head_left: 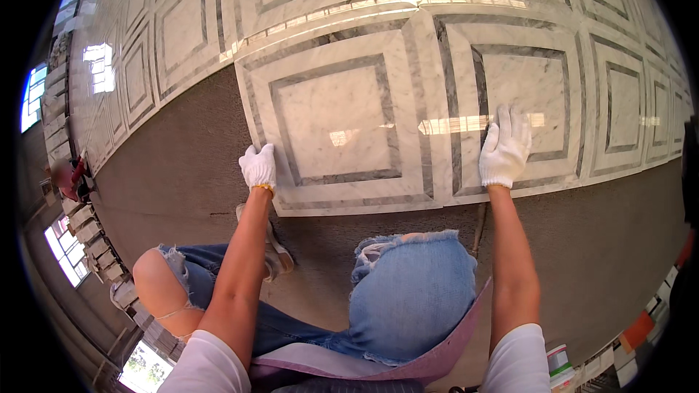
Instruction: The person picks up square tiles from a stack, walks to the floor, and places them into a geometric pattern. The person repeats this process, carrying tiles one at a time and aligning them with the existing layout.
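The marble tile [338,120] lies at the near edge of the laid floor, on grey bedding [182,167]. Left hand [258,167] curls over its near-left corner; right hand [504,147] presses flat, fingers spread, on the neighbouring tile [520,80]. Uneven pressure could tilt it, leaving edges unlevel.

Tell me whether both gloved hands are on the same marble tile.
No: the left hand grips one tile's corner, the right hand lies flat on the next tile.
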A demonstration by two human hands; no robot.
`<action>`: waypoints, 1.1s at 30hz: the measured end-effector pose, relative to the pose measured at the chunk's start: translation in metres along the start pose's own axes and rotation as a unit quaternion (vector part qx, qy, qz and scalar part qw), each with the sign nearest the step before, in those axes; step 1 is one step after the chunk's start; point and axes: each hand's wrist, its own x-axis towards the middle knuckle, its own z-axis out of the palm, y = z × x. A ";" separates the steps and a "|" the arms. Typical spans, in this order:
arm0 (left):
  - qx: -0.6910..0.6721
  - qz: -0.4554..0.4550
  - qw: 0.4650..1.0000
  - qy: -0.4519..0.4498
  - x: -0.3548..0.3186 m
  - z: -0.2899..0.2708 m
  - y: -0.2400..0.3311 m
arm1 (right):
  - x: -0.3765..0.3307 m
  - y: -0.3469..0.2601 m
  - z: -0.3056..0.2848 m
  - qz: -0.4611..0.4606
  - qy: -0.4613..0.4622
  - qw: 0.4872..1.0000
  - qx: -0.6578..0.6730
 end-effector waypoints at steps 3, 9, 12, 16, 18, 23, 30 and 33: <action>0.049 -0.011 0.999 0.003 0.005 -0.004 0.004 | -0.009 -0.003 -0.002 0.010 -0.005 1.000 -0.016; -0.025 -0.062 0.997 -0.040 0.030 -0.025 -0.015 | -0.003 -0.017 -0.007 0.000 -0.027 1.000 0.015; 0.038 -0.124 0.991 0.013 0.033 -0.025 0.004 | -0.008 -0.016 -0.013 0.004 -0.038 0.999 -0.002; 0.098 -0.025 0.990 0.096 0.015 -0.031 0.069 | -0.017 -0.010 -0.016 0.001 -0.028 1.000 -0.011; 0.086 0.030 0.993 0.076 0.043 -0.028 0.070 | -0.011 -0.017 -0.021 -0.002 -0.025 1.000 0.004; -0.024 0.053 0.998 0.009 0.104 -0.015 0.037 | -0.016 -0.020 -0.028 -0.007 -0.037 0.999 0.010; -0.058 0.029 0.997 -0.041 0.101 -0.017 0.059 | -0.007 -0.014 -0.016 -0.016 -0.010 1.000 -0.017; -0.040 0.028 0.998 -0.043 0.103 -0.025 0.067 | -0.002 -0.019 -0.010 -0.019 -0.001 1.000 -0.018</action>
